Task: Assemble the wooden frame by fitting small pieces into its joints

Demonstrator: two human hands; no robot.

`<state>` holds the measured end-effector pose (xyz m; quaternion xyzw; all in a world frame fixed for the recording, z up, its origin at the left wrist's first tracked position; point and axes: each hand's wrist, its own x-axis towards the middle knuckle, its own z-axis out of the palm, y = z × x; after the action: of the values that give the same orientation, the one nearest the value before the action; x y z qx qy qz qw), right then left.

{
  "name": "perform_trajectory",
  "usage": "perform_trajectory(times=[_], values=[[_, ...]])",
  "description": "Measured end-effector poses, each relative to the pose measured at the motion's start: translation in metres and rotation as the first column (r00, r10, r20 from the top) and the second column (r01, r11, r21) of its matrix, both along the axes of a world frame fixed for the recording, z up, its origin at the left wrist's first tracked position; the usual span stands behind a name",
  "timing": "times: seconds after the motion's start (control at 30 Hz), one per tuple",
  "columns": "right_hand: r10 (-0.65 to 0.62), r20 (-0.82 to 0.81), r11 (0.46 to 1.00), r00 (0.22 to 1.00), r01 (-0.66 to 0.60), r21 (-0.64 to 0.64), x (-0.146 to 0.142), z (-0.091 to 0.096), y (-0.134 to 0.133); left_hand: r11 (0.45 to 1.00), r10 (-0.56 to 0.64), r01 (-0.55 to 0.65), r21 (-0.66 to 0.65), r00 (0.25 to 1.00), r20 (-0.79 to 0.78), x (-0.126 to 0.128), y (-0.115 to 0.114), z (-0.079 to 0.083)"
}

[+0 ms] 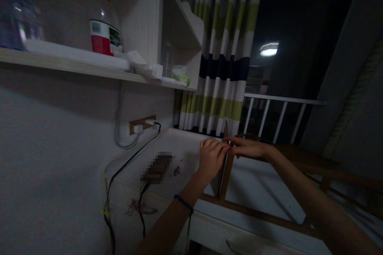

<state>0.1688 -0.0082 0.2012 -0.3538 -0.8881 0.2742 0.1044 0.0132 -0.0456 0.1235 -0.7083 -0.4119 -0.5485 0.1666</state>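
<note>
Both of my hands meet at the top of a thin wooden upright point(226, 169) that rises from a brown wooden frame point(257, 214) lying on the white tabletop point(185, 147). My left hand point(210, 160) has its fingers curled and pinched against the upright, with a dark band on the wrist. My right hand point(248, 147) reaches in from the right, its fingers pressed together at the same spot. The room is dim, so I cannot make out any small thing between the fingers.
A wall socket point(142, 124) holds plugs, and a black cable point(131, 159) runs down over the table's left edge. A shelf point(74, 65) above carries a red-capped bottle point(103, 20). A striped curtain point(223, 59) and a white railing point(281, 113) stand behind.
</note>
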Motion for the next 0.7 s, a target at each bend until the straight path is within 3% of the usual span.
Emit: perform_trajectory(times=[0.1,0.3,0.5,0.63,0.7], values=[[0.064,-0.044,0.998,0.997,-0.065,-0.009,-0.002,-0.007,0.004,1.000,0.003,-0.003,-0.001,1.000,0.002,0.000,0.000,0.001],[-0.003,0.027,1.000,1.000,0.003,-0.018,-0.001,-0.004,0.002,0.999,0.013,-0.013,-0.030,1.000,0.006,0.001,0.000,-0.001],[0.044,-0.052,0.998,0.998,-0.046,-0.048,-0.001,-0.009,0.007,0.997,-0.043,0.043,-0.063,0.999,0.002,-0.001,-0.004,0.002],[0.045,-0.073,0.996,0.996,-0.051,-0.077,-0.004,-0.007,0.005,0.980,-0.196,0.196,-0.023,0.980,-0.013,-0.028,-0.013,0.000],[0.043,-0.066,0.995,0.997,-0.048,-0.091,-0.005,-0.005,0.003,0.992,-0.129,0.128,0.020,0.988,0.090,-0.054,-0.017,-0.008]])
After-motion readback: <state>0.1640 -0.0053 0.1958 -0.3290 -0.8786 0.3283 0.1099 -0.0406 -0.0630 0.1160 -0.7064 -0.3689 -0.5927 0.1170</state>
